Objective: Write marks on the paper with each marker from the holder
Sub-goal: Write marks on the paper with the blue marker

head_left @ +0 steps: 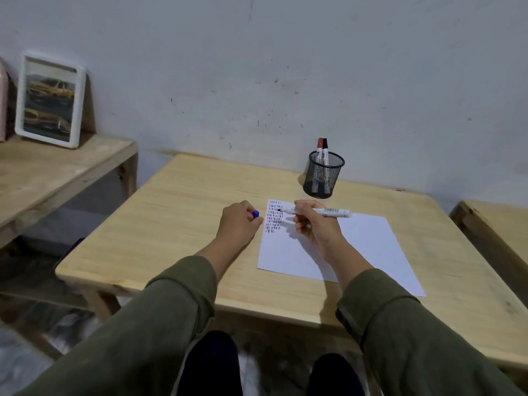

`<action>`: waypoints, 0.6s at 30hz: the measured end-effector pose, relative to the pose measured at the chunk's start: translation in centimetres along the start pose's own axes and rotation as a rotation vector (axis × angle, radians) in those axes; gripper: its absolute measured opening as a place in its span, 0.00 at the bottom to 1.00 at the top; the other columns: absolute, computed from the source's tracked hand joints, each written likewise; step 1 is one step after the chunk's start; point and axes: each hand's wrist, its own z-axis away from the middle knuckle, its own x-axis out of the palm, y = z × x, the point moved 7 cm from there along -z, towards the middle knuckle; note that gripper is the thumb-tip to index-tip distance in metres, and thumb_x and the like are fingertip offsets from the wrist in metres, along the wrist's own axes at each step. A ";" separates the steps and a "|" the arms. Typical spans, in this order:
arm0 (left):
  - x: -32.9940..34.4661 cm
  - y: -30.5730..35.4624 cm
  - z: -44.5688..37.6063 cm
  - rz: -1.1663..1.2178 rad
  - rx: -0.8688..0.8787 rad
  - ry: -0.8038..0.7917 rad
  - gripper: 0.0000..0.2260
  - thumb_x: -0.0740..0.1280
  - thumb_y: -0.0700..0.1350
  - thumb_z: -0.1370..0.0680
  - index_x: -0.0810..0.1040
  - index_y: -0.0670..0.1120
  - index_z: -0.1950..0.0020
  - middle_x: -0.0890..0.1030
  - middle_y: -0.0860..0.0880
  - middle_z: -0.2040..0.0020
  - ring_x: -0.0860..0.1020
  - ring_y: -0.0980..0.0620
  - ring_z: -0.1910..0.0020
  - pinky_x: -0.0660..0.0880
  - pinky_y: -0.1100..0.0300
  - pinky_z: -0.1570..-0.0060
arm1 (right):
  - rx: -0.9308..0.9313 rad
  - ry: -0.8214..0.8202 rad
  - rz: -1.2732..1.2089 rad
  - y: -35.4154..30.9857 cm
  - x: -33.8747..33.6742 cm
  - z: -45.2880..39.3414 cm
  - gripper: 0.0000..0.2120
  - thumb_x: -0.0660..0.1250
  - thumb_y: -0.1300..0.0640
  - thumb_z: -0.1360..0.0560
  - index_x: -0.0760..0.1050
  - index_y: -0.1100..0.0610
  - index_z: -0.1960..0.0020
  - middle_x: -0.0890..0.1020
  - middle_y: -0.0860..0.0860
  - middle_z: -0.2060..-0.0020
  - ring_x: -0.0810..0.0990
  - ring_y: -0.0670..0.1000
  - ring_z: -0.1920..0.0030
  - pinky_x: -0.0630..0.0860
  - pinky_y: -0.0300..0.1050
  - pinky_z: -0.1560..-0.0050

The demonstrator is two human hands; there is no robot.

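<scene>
1. Nearest to the person, both olive-green sleeves reach forward over the front edge of the wooden counter [177, 212], forearms resting low.

2. The left hand [238, 222] sits on the bare wood just left of the paper [365, 244], curled closed around a small blue cap [255, 214], which pokes out between the fingers.

3. The right hand [311, 224] is closed in a writing grip on an uncapped white-barrelled marker [323, 211], its tip pointing left and down at the sheet's far-left corner.

4. That tip meets, or nearly meets, a dense block of short marks [275, 216] in rows, dark and reddish strokes together. Whether the tip touches the sheet I cannot tell.

5. So the step in hand looks to be the marking itself, with the blue marker judging by the cap, adding strokes to the block. Most of the sheet is blank.

6. Farther back, the black mesh holder [324, 175] stands near the wall, just beyond the paper, with a red-capped marker [320, 148] and a black-capped marker [325, 148] upright inside.

7. Next, I would judge, the cap goes back on, which calls for bringing both hands together, and the marker goes into the holder so another can be taken. Which colours are already done is uncertain, though the reddish strokes suggest the red one.
</scene>
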 end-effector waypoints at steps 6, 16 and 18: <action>0.0 -0.5 1.0 -0.021 0.055 0.049 0.20 0.68 0.51 0.27 0.74 0.43 0.38 0.77 0.45 0.43 0.76 0.51 0.44 0.68 0.62 0.47 | -0.028 0.068 0.100 0.6 -0.4 0.5 0.04 0.69 0.65 0.28 0.79 0.59 0.61 0.76 0.51 0.74 0.71 0.45 0.73 0.69 0.35 0.71; -0.2 -0.9 2.3 -0.066 0.105 0.021 0.31 0.73 0.55 0.33 0.69 0.47 0.33 0.75 0.49 0.39 0.73 0.51 0.38 0.69 0.53 0.36 | -0.133 0.166 0.377 1.4 -0.8 1.0 0.05 0.67 0.56 0.27 0.80 0.54 0.60 0.81 0.50 0.68 0.77 0.46 0.66 0.74 0.39 0.60; -0.2 -0.9 2.3 -0.052 0.104 0.024 0.32 0.74 0.55 0.34 0.70 0.47 0.34 0.76 0.49 0.39 0.73 0.52 0.38 0.69 0.54 0.36 | -0.148 0.154 0.390 1.4 -0.7 1.0 0.05 0.67 0.56 0.27 0.81 0.56 0.58 0.81 0.51 0.67 0.77 0.46 0.65 0.75 0.39 0.60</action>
